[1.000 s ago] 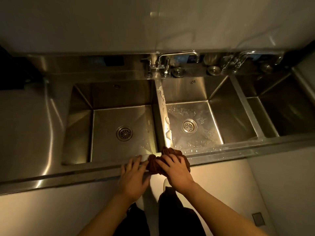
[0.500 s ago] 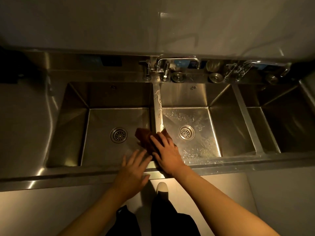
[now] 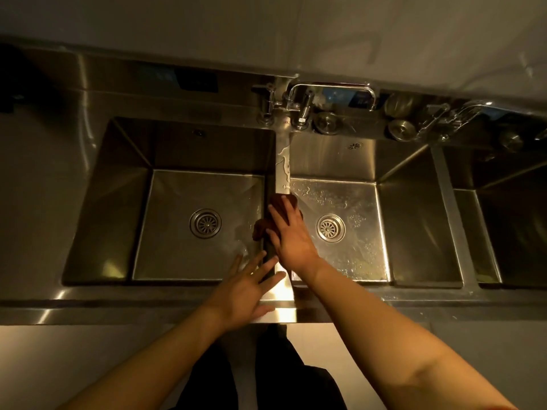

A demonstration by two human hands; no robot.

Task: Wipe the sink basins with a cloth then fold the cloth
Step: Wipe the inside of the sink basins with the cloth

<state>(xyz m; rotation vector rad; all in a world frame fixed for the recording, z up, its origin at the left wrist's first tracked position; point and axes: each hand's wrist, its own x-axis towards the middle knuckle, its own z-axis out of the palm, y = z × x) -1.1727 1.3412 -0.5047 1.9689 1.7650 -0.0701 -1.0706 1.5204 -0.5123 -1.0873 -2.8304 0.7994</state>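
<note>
A dark brown cloth (image 3: pixel 261 227) lies bunched on the steel divider (image 3: pixel 282 161) between the left basin (image 3: pixel 201 184) and the middle basin (image 3: pixel 355 190). My right hand (image 3: pixel 288 232) presses flat on the cloth with straight fingers pointing toward the faucet. Most of the cloth is hidden under that hand. My left hand (image 3: pixel 247 288) rests with spread fingers on the front rim at the near end of the divider, touching no cloth. Water drops cover the middle basin's floor and the divider's far end.
A third basin (image 3: pixel 509 226) lies to the right. A chrome faucet (image 3: pixel 299 102) stands behind the divider, with drain stoppers (image 3: pixel 327 122) and a second tap (image 3: pixel 450 113) along the back ledge. A flat steel drainboard (image 3: pixel 38 202) extends to the left.
My right hand has pushed the cloth from the front rim away along the divider toward the faucet. The left hand stayed near the front rim and its fingers spread.
</note>
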